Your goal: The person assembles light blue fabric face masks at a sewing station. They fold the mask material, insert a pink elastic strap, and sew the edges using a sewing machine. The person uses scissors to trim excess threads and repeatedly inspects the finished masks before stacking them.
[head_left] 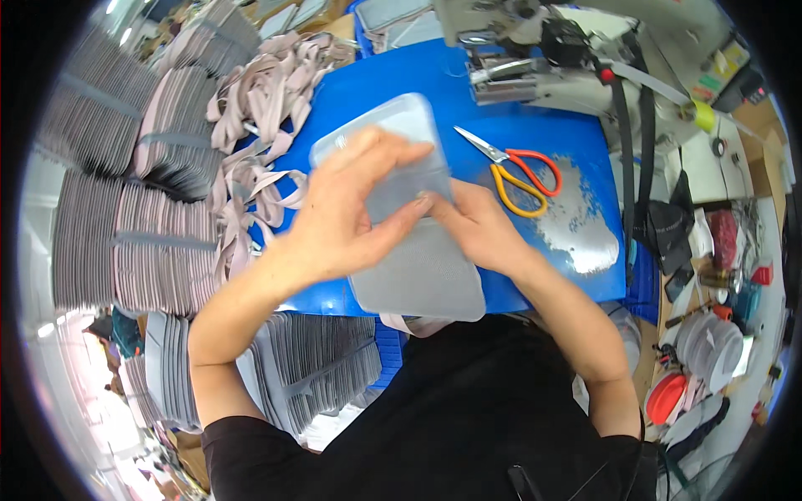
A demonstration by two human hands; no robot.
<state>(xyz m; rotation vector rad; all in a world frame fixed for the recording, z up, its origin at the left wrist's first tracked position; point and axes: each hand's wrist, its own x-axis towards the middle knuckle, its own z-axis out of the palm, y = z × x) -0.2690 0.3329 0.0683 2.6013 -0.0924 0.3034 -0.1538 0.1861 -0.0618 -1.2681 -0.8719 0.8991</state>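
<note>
In the middle, over the blue work table, there is a flat grey mesh-like panel (422,271), long with rounded corners and tilted. My right hand (478,224) grips its right edge, thumb on top and the other fingers hidden beneath. Across the panel's upper left reaches my left hand (355,196), thumb and fingers spread apart in a curve and slightly blurred. Its thumb tip comes close to my right thumb. From under the panel's lower end a pale pinkish strip (416,325) sticks out. Scissors (514,167) with red and yellow handles lie to the right.
A sewing machine (535,71) stands at the far right of the blue table (380,71). Tangled pale pink strips (271,92) cover its left side. Tied stacks of grey panels (163,238) rise at the left, with more below (322,359). Clear plastic lids (710,351) sit at the right.
</note>
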